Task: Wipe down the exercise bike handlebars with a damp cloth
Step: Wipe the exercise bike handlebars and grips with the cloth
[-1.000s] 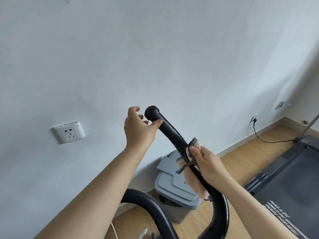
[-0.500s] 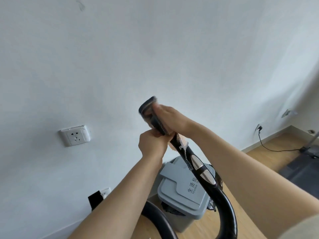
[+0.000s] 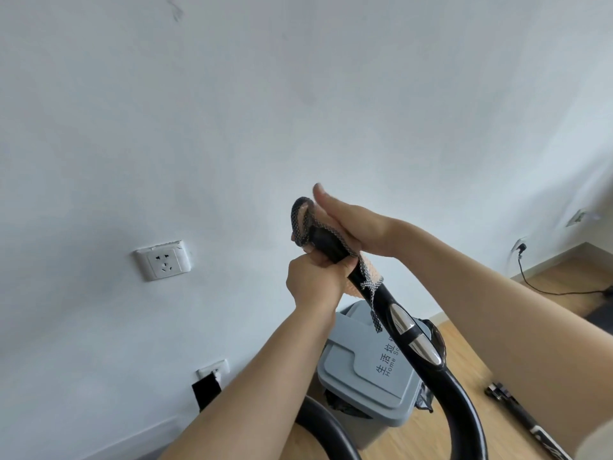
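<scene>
Steeply, handlebar [image 3: 384, 297] rises up-left, cloth [image 3: 300, 220] capping tip.

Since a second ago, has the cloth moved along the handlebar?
Yes. The cloth has slid up the handlebar from its middle to the tip, now above the left hand and the silver plates.

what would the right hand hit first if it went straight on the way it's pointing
The right hand points up-left over the cloth on the handlebar tip. Beyond, the way looks free until the white wall; depth is unclear.
</scene>
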